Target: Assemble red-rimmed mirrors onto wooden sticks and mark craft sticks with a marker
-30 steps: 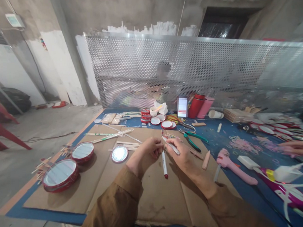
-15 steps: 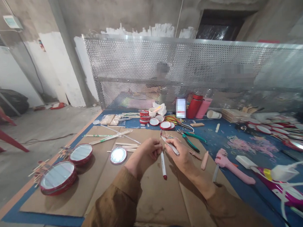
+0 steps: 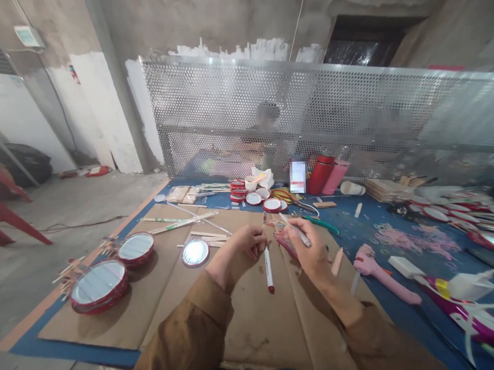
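Note:
My left hand [image 3: 251, 243] is closed in a pinch over the cardboard sheet [image 3: 244, 325]; what sits between its fingertips is too small to make out. Directly below those fingertips is a white marker [image 3: 268, 269] with a red end, pointing towards me; whether it is held or lying there I cannot tell. A thin strip [image 3: 264, 220] shows just above the same fingers. My right hand [image 3: 312, 250] grips a white pen-like stick [image 3: 299, 234], tilted up to the left. Near it are loose rubber bands [image 3: 277, 224] and a dark pink piece [image 3: 286, 245], partly covered.
Round red-rimmed mirrors [image 3: 98, 284] stand stacked at left, with a single round mirror [image 3: 195, 252] closer in. At right are a pink glue gun [image 3: 386, 274] and a power strip [image 3: 457, 307]. Teal-handled pliers [image 3: 323, 224], bottles [image 3: 320, 174] and a perforated screen [image 3: 228, 99] stand beyond.
My right hand has moved right, away from my left hand, with the white stick still in it, uncovering the dark pink piece. The left hand keeps its pinch. The view has shifted slightly.

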The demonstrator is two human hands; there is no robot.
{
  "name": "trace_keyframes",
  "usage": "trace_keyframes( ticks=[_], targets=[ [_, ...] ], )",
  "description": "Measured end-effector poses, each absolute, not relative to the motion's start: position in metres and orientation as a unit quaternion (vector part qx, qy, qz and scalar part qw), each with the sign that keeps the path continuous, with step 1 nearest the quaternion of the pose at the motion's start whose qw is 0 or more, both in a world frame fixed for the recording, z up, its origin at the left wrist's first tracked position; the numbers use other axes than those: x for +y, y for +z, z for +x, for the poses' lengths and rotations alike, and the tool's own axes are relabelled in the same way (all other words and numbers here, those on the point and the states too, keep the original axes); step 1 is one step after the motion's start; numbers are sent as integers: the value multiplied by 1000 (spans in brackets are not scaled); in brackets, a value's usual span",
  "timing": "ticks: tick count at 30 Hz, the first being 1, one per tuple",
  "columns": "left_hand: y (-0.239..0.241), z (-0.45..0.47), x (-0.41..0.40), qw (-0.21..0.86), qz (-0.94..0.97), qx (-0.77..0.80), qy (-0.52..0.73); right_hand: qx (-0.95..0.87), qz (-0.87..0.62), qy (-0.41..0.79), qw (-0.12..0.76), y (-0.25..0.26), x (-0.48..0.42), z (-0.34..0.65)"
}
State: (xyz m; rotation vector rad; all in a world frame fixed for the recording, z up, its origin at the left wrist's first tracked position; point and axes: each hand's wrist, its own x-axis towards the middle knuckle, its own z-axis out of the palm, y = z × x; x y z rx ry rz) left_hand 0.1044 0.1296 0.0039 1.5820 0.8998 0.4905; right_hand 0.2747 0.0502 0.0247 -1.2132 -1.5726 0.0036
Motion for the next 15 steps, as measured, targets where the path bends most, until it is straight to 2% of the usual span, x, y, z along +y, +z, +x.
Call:
trace_keyframes(
  ticks=[5, 10, 15],
  targets=[
    [5, 104, 131, 603, 676, 388, 172, -756, -470, -17, 455, 18, 48, 268],
    [-1, 105, 129, 620, 648, 370, 243, -755, -486, -24, 439, 12, 49, 272],
    [-3, 105, 134, 627, 651, 367, 219, -763, -480, -23, 433, 11, 51, 273]
  ],
)
